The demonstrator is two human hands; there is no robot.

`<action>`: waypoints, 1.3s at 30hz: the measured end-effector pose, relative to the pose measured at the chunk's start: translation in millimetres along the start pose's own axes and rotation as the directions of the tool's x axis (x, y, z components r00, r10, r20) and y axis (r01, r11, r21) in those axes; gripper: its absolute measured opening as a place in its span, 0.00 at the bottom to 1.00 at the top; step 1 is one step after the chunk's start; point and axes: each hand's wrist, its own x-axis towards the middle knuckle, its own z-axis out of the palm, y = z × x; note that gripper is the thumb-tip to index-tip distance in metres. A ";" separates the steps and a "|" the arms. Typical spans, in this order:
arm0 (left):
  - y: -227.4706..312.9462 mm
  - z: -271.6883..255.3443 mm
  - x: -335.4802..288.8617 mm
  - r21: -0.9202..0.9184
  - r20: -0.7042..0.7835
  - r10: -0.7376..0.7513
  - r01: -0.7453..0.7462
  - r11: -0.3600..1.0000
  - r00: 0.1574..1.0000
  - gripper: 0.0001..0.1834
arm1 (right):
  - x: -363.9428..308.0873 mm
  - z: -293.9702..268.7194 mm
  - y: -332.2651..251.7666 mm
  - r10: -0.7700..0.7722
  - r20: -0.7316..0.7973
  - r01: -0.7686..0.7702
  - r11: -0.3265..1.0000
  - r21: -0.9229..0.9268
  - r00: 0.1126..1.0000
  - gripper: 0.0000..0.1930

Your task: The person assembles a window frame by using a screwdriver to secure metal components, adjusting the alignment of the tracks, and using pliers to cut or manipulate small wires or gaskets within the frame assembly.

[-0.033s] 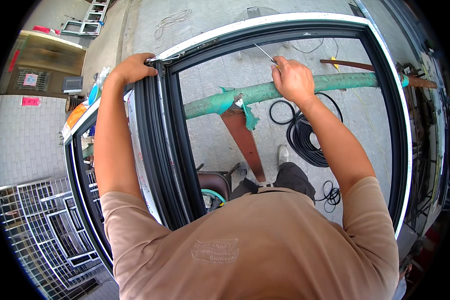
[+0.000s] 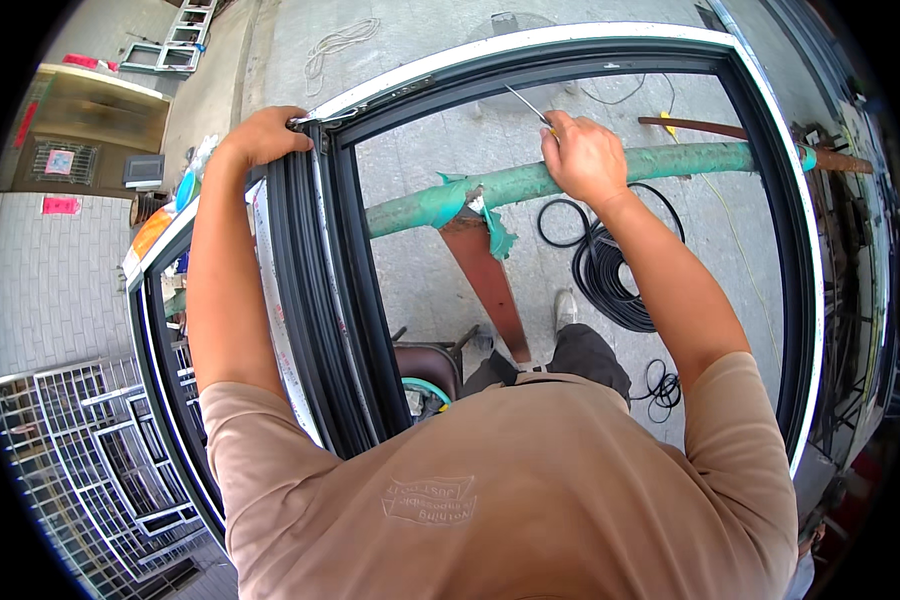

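Observation:
A large dark window frame (image 2: 792,250) with a white outer edge lies flat before me. On its left part an opened sash (image 2: 315,300) stands out, its dark grooved profile running toward me. My left hand (image 2: 265,137) is closed over the sash's far corner, fingertips by a metal hinge (image 2: 395,95) along the far rail. Over the frame's opening, my right hand (image 2: 587,160) grips what looks like a screwdriver (image 2: 525,102). Its thin metal shaft points up and left toward the far rail, apart from it; its handle is mostly hidden in my fist.
Beneath the frame a green-wrapped pole (image 2: 660,162) runs crosswise above a rusty brown support (image 2: 485,290). A coil of black hose or gasket (image 2: 610,290) lies on the floor near my feet. Metal grilles (image 2: 80,440) lean at the left, and a pale rope (image 2: 335,45) lies beyond.

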 end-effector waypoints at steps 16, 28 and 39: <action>43.3 11.3 25.1 0.281 -0.005 -0.240 0.231 0.932 0.971 0.34 | 0.9 7.0 11.1 -0.109 -0.032 0.113 0.980 0.164 0.994 0.07; 43.9 15.2 17.9 0.266 -0.031 -0.275 0.273 0.924 0.961 0.33 | 1.8 12.4 15.2 -0.154 -0.019 0.154 0.964 0.218 0.988 0.04; -20.8 42.3 31.3 0.316 -0.156 -0.079 0.125 0.941 0.985 0.31 | -1.0 29.9 10.9 -0.175 0.038 0.156 0.943 0.295 0.984 0.09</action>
